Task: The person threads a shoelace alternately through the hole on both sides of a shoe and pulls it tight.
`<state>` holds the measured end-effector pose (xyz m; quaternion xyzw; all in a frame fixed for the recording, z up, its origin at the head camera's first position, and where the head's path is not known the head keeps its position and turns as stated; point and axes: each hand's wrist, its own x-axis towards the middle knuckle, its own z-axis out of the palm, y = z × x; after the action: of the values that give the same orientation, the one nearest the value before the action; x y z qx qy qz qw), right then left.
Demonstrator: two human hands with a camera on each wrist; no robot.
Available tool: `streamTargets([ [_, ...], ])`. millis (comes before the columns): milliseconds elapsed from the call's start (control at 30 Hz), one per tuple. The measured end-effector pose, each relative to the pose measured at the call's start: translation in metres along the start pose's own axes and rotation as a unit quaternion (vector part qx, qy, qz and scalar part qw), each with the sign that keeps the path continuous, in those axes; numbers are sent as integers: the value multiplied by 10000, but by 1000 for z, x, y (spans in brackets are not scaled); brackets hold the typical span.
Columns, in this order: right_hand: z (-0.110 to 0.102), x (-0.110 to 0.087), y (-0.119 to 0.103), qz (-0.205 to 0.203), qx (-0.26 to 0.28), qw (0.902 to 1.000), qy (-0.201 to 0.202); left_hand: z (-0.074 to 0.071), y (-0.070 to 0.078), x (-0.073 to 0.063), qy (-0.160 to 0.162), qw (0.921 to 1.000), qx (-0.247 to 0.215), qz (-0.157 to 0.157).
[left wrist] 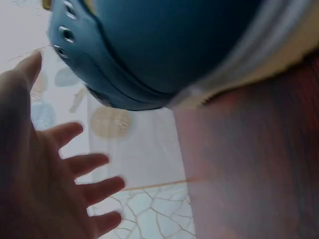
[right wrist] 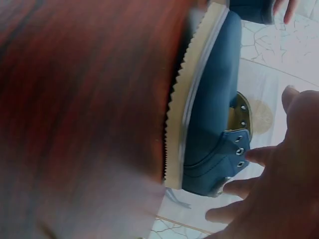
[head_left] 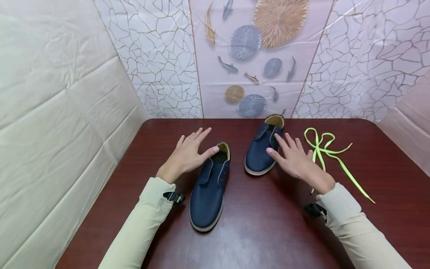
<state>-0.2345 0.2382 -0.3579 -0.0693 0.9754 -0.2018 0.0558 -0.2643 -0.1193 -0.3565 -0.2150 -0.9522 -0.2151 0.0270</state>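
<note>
Two navy lace-less shoes stand upright on the table, toes toward me. My left hand (head_left: 189, 154) hovers at the left of the nearer shoe (head_left: 206, 200), fingers spread, its thumb over the heel opening; in the left wrist view a gap shows between the fingers (left wrist: 89, 164) and that shoe's eyelets. Over the right side of the farther shoe (head_left: 258, 155) hovers my right hand (head_left: 296, 161), fingers apart and nearly straight. Whether its fingertips touch the eyelet flap (right wrist: 239, 149) I cannot tell. Neither hand grips anything. A neon yellow-green shoelace (head_left: 324, 150) lies loosely looped to the right, partly behind the right hand.
The dark red-brown table (head_left: 255, 231) has a glossy top with rounded far corners. Behind it hangs a patterned sheet (head_left: 168, 63) with fish and round shapes. A pale cloth wall (head_left: 67, 112) runs along the left side.
</note>
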Motion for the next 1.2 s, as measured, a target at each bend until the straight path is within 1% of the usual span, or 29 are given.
streamTargets([
  [100,3,-1,3,-183,47,9998,-12,-3,8,-4,-437,9988,-17,234],
  [200,8,-1,6,-469,276,9985,-52,-4,20,-10,-960,9945,-134,392],
  [300,14,1,9,-679,610,9957,-167,-2,33,-17,-1381,9896,-286,293],
  [400,19,1,9,-689,817,9939,-270,1,46,-21,-1621,9864,-259,111],
  [500,20,1,8,-647,903,9934,-281,4,53,-21,-1753,9845,-82,42],
  [567,20,1,7,-633,927,9933,-261,4,53,-19,-1826,9832,-40,31],
  [633,21,2,6,-660,910,9933,-257,6,50,-17,-1900,9816,-169,40],
  [733,26,4,1,-624,702,9951,-310,9,42,-14,-1994,9782,-571,58],
  [800,31,6,-5,-479,464,9970,-382,12,36,-14,-2055,9749,-853,71],
  [867,35,9,-11,-244,203,9983,-487,14,33,-14,-2113,9720,-1025,58],
  [933,38,11,-17,-20,-36,9984,-562,15,32,-13,-2163,9705,-1062,40],
  [1000,40,14,-22,130,-116,9982,-575,15,32,-13,-2217,9697,-1022,27],
  [1067,42,18,-26,209,-142,9986,-457,14,33,-12,-2258,9695,-951,12],
  [1200,44,32,-34,239,-140,9996,3,12,37,-9,-2290,9695,-869,47],
])
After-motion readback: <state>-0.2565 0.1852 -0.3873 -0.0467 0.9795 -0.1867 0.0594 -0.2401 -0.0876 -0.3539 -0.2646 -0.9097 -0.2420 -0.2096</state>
